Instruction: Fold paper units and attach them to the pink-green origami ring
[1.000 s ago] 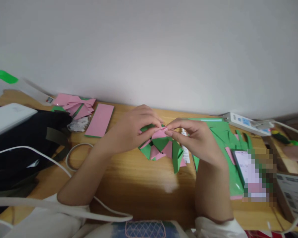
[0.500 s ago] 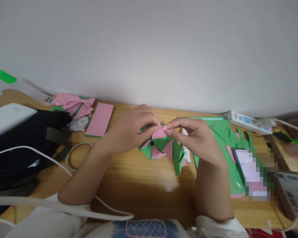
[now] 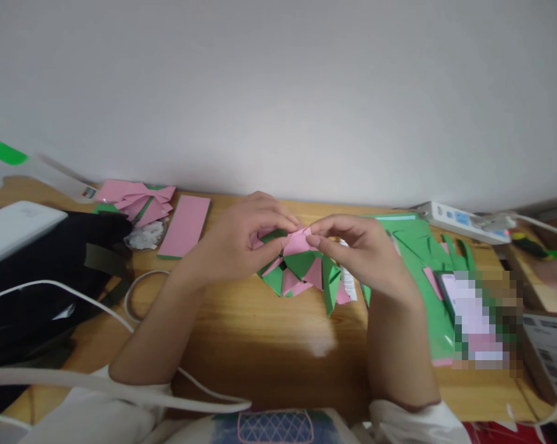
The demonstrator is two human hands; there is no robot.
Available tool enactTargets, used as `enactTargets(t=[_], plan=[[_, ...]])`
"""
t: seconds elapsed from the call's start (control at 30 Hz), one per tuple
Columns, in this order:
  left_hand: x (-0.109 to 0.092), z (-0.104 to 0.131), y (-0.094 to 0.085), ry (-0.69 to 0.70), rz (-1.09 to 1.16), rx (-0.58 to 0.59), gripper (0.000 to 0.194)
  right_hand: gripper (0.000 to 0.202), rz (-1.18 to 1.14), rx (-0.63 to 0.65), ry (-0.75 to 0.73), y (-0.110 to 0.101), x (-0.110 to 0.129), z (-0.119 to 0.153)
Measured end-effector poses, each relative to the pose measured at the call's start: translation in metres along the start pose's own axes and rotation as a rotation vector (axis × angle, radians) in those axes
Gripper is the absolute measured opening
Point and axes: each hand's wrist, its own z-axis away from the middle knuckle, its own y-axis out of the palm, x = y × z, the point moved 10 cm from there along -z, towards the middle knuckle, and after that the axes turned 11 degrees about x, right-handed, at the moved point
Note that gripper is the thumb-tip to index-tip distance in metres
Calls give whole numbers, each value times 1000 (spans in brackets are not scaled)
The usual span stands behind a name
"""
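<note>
Between my two hands is a piece of pink-and-green folded paper (image 3: pixel 300 244), pinched at its upper edge. My left hand (image 3: pixel 245 237) closes thumb and fingers on its left side. The thumb and forefinger of my right hand (image 3: pixel 368 250) grip its right corner. Just below and around it lie more folded pink and green paper pieces (image 3: pixel 272 280), partly covered by the hands; whether they are joined to the held piece I cannot tell. A white tube with print (image 3: pixel 350 283) lies beside them, half hidden by my right hand.
At left are a pink paper stack (image 3: pixel 185 225), a pink paper bow (image 3: pixel 144 196), crumpled white paper (image 3: pixel 146 235) and a black bag (image 3: pixel 65 265). To the right lie green sheets (image 3: pixel 412 265), a partly blurred phone (image 3: pixel 467 308) and a power strip (image 3: pixel 458 221). A white cable (image 3: pixel 121 391) crosses in front.
The held paper's pink face has tilted and shows wider, and both hands have shifted slightly on its edge. The whole view has moved a little.
</note>
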Motion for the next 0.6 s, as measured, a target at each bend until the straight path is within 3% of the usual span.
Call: enactTargets(t=[0.3, 0.6], plan=[[-6, -2, 0, 57, -123, -57, 2, 10, -36, 2, 13, 1, -1, 1], [-5, 1, -5, 23, -114, -161, 11, 10, -42, 1, -28, 1, 3, 1]])
